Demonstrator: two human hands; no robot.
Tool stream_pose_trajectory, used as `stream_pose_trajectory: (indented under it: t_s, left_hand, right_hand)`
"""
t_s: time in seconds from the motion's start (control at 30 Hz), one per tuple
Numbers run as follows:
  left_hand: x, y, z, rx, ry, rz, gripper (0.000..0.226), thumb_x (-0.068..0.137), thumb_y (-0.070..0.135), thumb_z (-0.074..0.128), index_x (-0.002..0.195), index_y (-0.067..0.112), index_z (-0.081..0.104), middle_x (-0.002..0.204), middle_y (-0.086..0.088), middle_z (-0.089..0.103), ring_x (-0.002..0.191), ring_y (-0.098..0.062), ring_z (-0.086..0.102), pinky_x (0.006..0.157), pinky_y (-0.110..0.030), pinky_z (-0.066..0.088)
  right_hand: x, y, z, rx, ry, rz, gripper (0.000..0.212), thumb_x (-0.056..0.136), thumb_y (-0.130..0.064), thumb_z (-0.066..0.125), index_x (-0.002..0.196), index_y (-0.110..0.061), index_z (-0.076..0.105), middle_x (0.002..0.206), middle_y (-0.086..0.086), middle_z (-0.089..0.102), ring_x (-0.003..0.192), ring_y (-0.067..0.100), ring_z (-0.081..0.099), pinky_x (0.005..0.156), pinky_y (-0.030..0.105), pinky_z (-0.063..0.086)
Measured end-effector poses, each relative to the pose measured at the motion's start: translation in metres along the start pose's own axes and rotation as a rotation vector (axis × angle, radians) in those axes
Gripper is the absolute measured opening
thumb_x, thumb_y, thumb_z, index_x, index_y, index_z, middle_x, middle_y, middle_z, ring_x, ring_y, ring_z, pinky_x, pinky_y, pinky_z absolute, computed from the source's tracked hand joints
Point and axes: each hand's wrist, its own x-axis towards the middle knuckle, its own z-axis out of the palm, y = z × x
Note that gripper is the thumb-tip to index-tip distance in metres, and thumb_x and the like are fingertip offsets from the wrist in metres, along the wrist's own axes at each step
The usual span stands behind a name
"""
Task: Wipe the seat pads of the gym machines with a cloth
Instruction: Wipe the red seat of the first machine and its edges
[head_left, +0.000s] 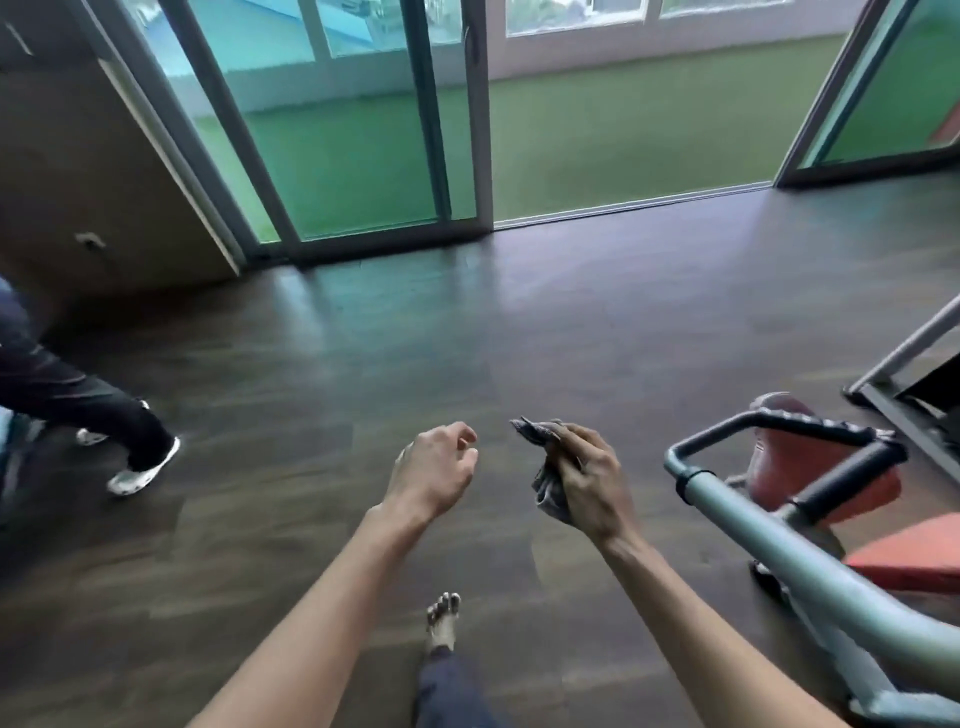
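My right hand (592, 483) grips a bunched grey cloth (548, 488) in mid-air over the dark wood floor, a corner of the cloth sticking out past the fingers. My left hand (436, 467) hangs beside it with loosely curled fingers and holds nothing. To the right stands a gym machine with a grey tubular arm (810, 561), black foam grips (841, 478) and red pads (810, 457); a second red pad (909, 558) lies lower right. Both hands are clear of the machine, to its left.
Another person's legs in dark trousers and white shoes (143, 470) stride at the left edge. Sliding glass doors (363, 130) stand ahead, one gap opening onto green turf (623, 145). My bare foot (442, 621) is below. A second machine frame (904, 358) stands far right.
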Motion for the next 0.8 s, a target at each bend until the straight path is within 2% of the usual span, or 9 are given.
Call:
stream_pose_trajectory:
  t_s: [0.07,0.17,0.2,0.27,0.33,0.4,0.6,0.8]
  left_hand:
    - [0.063,-0.003,-0.012,0.019,-0.012,0.046,0.026,0.093,0.028,0.055,0.117,0.027,0.066,0.118,0.006,0.07,0.111,-0.019,0.063,0.091,-0.031,0.047]
    - [0.152,0.002,-0.031,0.054,-0.07,0.128,0.027,0.093,0.029,0.055,0.118,0.027,0.066,0.118,0.007,0.07,0.112,-0.018,0.062,0.09,-0.029,0.046]
    - [0.18,0.006,-0.037,0.073,-0.096,0.155,0.027,0.094,0.029,0.055,0.119,0.027,0.065,0.119,0.007,0.069,0.113,-0.018,0.062,0.09,-0.029,0.045]
    - [0.238,0.02,-0.045,0.091,-0.139,0.213,0.027,0.094,0.028,0.055,0.119,0.027,0.065,0.119,0.007,0.069,0.113,-0.018,0.062,0.09,-0.03,0.046]
    - [0.292,0.043,-0.048,0.111,-0.181,0.279,0.027,0.093,0.028,0.055,0.118,0.027,0.066,0.119,0.007,0.069,0.114,-0.018,0.062,0.09,-0.03,0.046]
    - [0.344,0.073,-0.042,0.135,-0.219,0.349,0.027,0.093,0.028,0.055,0.119,0.027,0.065,0.12,0.007,0.069,0.115,-0.017,0.061,0.09,-0.03,0.045]
    - [0.484,0.187,0.01,0.185,-0.314,0.541,0.025,0.093,0.031,0.055,0.116,0.029,0.065,0.117,0.009,0.069,0.113,-0.016,0.061,0.087,-0.029,0.045]
    - [0.593,0.315,0.06,0.243,-0.443,0.713,0.023,0.093,0.029,0.056,0.114,0.031,0.064,0.116,0.009,0.069,0.113,-0.018,0.06,0.09,-0.03,0.046]
  right_hand:
    - [0.048,0.012,0.015,-0.047,0.076,0.015,0.036,0.097,-0.007,0.057,0.097,-0.039,0.074,0.113,-0.005,0.067,0.076,0.024,0.073,0.078,0.047,0.058]
    - [0.115,0.018,0.03,-0.077,0.176,0.033,0.027,0.098,-0.016,0.058,0.102,-0.037,0.074,0.111,-0.012,0.067,0.09,0.026,0.071,0.085,0.05,0.055]
    - [0.135,0.015,0.033,-0.083,0.215,0.04,0.027,0.098,-0.017,0.059,0.101,-0.038,0.074,0.111,-0.016,0.067,0.092,0.025,0.07,0.087,0.047,0.055]
    - [0.179,0.009,0.032,-0.103,0.289,0.04,0.032,0.097,-0.013,0.061,0.097,-0.043,0.073,0.108,-0.03,0.065,0.099,0.011,0.067,0.092,0.031,0.051]
    - [0.219,0.009,0.025,-0.165,0.382,0.04,0.027,0.095,-0.012,0.063,0.104,-0.034,0.075,0.103,-0.034,0.064,0.104,-0.001,0.061,0.094,0.013,0.042]
    - [0.259,0.019,0.011,-0.227,0.468,0.06,0.021,0.094,-0.013,0.064,0.109,-0.023,0.076,0.103,-0.031,0.062,0.105,0.001,0.059,0.095,0.009,0.038]
    - [0.375,0.074,-0.062,-0.319,0.671,0.14,0.023,0.094,-0.017,0.065,0.114,-0.022,0.074,0.113,-0.013,0.065,0.112,0.017,0.061,0.102,0.036,0.044]
    - [0.475,0.098,-0.153,-0.35,0.845,0.204,0.023,0.095,-0.015,0.063,0.114,-0.024,0.074,0.111,-0.012,0.064,0.111,0.015,0.061,0.102,0.037,0.043]
